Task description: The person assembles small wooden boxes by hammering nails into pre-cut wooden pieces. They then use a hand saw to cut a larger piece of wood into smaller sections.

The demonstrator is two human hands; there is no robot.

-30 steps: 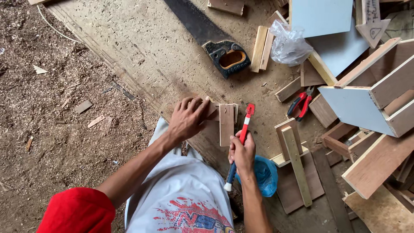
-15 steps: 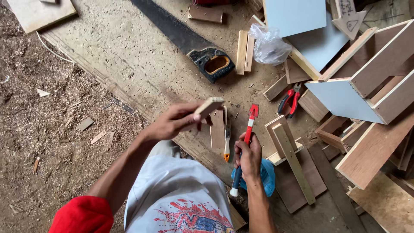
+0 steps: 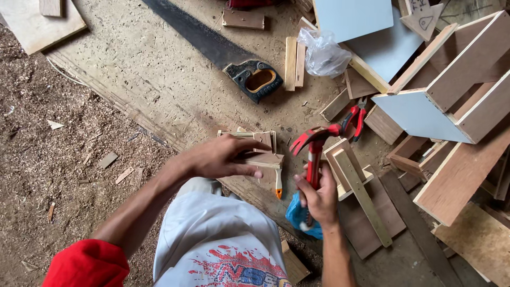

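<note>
My left hand [image 3: 220, 158] grips a small flat piece of wood [image 3: 264, 158] and holds it over a little wooden frame [image 3: 265, 139] on the board in front of my knees. My right hand [image 3: 319, 197] is closed around the red handle of a claw hammer [image 3: 314, 146], whose head is raised and points left toward the wood piece. A small tool with an orange tip [image 3: 278, 183] lies just under the wood piece. A blue bag [image 3: 297, 217] sits beneath my right wrist.
A hand saw [image 3: 223, 53] with a black handle lies on the chipboard sheet [image 3: 133, 58] ahead. Red pliers [image 3: 355, 118], a clear plastic bag [image 3: 321, 53], wood offcuts [image 3: 361, 196] and light-blue panelled boxes [image 3: 441, 95] crowd the right. Sawdust covers the ground at left.
My left hand lifted a wood piece off the board and now holds it level. My right hand turned the hammer and raised its head. The camera moved closer.
</note>
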